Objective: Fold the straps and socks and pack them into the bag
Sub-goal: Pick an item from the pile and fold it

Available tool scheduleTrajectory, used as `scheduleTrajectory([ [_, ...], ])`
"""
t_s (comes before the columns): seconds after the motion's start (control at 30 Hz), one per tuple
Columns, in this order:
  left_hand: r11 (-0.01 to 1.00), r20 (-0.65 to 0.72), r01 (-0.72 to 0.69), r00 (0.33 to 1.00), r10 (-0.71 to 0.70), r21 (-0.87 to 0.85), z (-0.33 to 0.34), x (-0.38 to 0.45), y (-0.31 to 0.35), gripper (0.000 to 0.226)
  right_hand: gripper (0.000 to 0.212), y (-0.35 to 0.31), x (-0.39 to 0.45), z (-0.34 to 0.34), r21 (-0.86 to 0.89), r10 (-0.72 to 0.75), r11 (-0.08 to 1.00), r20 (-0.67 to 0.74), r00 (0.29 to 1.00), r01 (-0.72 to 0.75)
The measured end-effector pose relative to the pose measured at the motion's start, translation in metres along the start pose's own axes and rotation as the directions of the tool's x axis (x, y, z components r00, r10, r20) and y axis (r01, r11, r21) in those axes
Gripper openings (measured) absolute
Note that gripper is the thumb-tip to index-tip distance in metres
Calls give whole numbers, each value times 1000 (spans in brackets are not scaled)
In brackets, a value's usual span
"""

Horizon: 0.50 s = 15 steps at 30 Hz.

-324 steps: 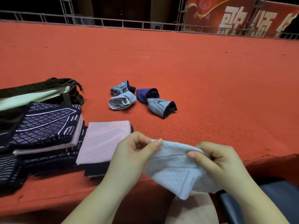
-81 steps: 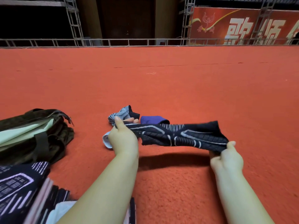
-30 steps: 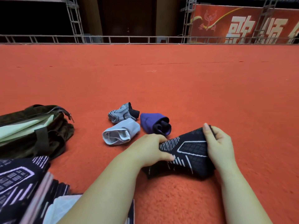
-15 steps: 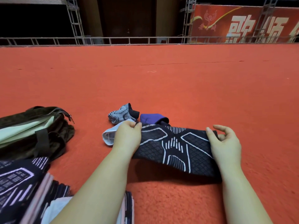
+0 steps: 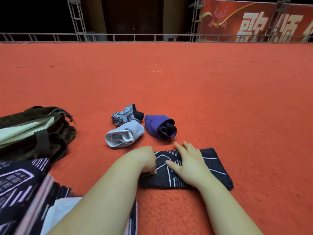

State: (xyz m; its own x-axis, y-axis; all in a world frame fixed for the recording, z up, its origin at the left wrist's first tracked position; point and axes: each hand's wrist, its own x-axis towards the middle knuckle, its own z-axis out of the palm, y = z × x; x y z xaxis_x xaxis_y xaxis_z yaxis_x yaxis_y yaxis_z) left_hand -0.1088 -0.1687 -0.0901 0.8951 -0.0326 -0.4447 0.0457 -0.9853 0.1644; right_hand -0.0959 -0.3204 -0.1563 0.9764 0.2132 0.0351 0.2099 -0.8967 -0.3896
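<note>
Black strap (image 5: pixel 213 168) under flat right hand (image 5: pixel 189 164).

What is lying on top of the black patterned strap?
Both hands lie on the black patterned strap: the right hand flat, the left hand curled at its left end. What is beneath the strap is covered.

I see the black patterned strap (image 5: pixel 211 168) lying folded flat on the red carpet (image 5: pixel 186 92), low and right of centre. My right hand (image 5: pixel 191 167) presses flat on it with straight fingers; my left hand (image 5: pixel 145 160) curls at its left edge, fingertips touching the fabric. Above them sit three rolled socks: a striped grey one (image 5: pixel 126 114), a pale blue one (image 5: pixel 124 134), a purple one (image 5: pixel 159 125). The dark green bag (image 5: pixel 50 133) lies open at mid-left, folded straps (image 5: pixel 18 184) stacked at lower left.
</note>
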Motion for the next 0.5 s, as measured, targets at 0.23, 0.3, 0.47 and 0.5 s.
scheduleTrajectory([
  [0.23,984,38,163,986,-160,-66,2,6,-8,66,85,-3,-10,0,-204,216,960,104,971,-192],
  [0.3,962,106,215,974,-199,-166,0,6,-11,62,85,6,-18,-6,-215,262,948,109,959,-234],
  [0.47,945,101,246,968,-230,-214,-4,-2,-14,57,71,13,-40,-16,-235,224,954,137,965,-188],
  [0.5,942,117,245,968,-223,-230,-5,-5,-13,56,69,10,-45,-19,-196,183,969,164,969,-150],
])
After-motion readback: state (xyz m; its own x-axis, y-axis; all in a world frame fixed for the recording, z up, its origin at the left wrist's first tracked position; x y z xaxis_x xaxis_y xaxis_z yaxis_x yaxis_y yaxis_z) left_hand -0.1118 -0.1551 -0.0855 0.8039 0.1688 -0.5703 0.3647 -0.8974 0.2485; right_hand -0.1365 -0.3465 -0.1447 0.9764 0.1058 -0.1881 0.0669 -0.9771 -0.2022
